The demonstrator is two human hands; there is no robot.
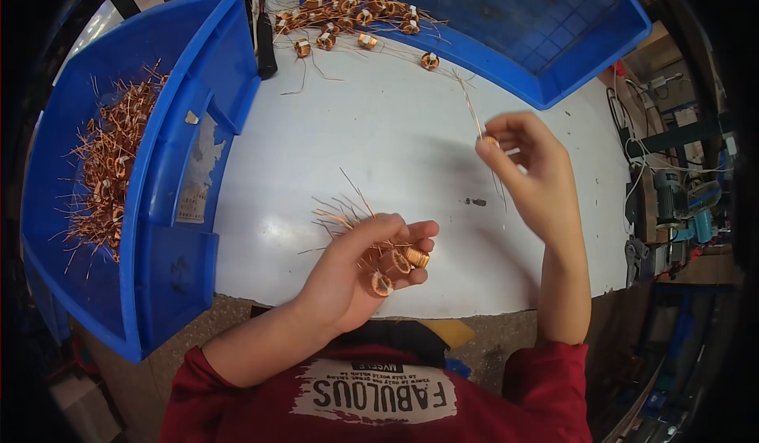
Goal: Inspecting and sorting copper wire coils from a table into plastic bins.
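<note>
My left hand (348, 273) is closed round a bunch of copper toroidal coils (394, 264), low over the near part of the table. Their loose wire leads stick out past the thumb toward the upper left. To the right and farther off, my right hand (530, 166) pinches a single copper coil (492, 141) between thumb and fingers. Its long thin leads run upward and downward from the fingertips. Part of that coil is hidden by the fingers. A pile of similar coils (348, 16) lies at the far side of the table, with one coil (429, 61) at the pile's right end.
At the left a blue bin (178, 87) holds a heap of coils with wire leads (118, 158). Another blue bin (514, 71) stands at the far right. A black-handled tool (265, 44) lies beside the left bin. The white tabletop (308, 143) carries small dark marks.
</note>
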